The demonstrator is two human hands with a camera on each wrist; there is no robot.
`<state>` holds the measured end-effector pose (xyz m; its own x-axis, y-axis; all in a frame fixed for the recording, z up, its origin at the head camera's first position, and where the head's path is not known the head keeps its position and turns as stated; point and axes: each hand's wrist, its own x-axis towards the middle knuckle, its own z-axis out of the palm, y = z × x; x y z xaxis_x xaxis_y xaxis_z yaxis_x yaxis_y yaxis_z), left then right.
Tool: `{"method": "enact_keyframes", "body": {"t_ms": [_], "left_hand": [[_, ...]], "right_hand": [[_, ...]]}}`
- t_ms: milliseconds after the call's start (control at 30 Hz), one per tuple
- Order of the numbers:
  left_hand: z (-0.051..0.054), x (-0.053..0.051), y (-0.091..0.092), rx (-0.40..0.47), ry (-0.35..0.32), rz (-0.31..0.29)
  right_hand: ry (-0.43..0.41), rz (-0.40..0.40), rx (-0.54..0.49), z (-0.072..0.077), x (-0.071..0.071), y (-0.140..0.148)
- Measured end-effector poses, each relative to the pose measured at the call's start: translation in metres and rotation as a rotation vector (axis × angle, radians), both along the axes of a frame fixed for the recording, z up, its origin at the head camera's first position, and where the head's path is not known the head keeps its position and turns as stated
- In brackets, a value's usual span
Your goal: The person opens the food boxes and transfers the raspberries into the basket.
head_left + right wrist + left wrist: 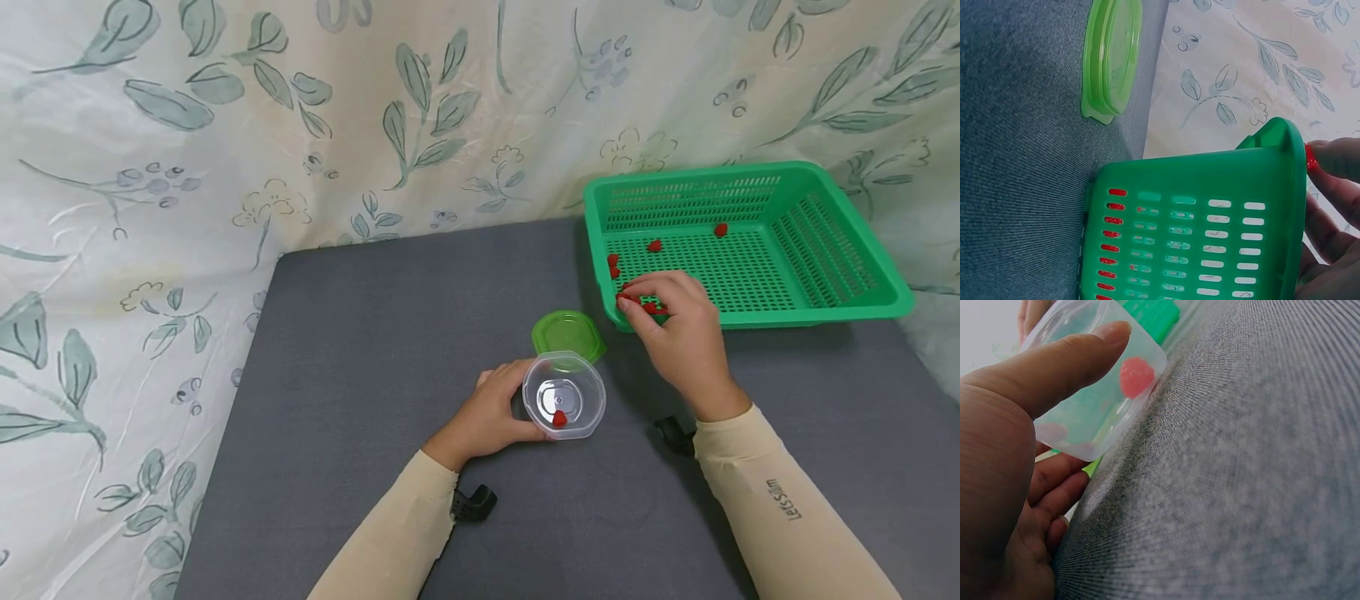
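My left hand (495, 414) grips a clear plastic tub (592, 407) on the grey table, thumb on the near side and fingers behind. One raspberry (559, 418) lies inside the tub, and the left wrist view shows that raspberry (1137, 377) through the wall. At the green basket's near left corner, my right hand (682, 337) pinches another raspberry (1311, 157) between thumb and finger, level with the rim. Several more raspberries (655, 246) lie on the floor of the basket (810, 318), some partly hidden beneath the right hand.
A light green lid (567, 333) lies on the grey table (390, 333) just behind the tub, left of the basket. A leaf-patterned cloth (465, 108) hangs along the back and left of the table.
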<state>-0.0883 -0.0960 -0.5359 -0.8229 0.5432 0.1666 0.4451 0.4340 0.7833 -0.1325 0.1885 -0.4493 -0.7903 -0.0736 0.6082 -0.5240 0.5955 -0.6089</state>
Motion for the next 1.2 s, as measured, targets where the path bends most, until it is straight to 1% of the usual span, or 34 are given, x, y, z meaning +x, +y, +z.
{"method": "enact_keyframes", "body": {"t_ms": [200,333,767,867,1067,1200], "left_hand": [[-0.0020,0.0006,0.0006,-0.004,0.001,0.003],[-0.0014,0.0008,0.0007,-0.009,0.000,0.007],[-0.0002,0.0013,0.0011,-0.012,-0.001,0.009],[-0.0011,0.0010,0.0010,-0.008,-0.002,0.009],[-0.0030,0.0002,0.0006,-0.007,0.004,0.009],[-0.0033,-0.0001,0.0004,-0.004,0.006,0.006]], "right_hand": [[0.005,-0.012,-0.004,-0.0012,0.0008,0.0010],[0.004,-0.019,-0.006,-0.0015,0.0009,0.0014],[0.019,0.010,0.003,0.0008,0.0035,0.0002],[0.022,0.033,0.005,0.0010,0.0043,-0.0013],[0.029,0.115,0.012,0.0013,0.0073,-0.0052],[0.039,0.152,0.031,0.0020,0.0091,-0.0070]]}}
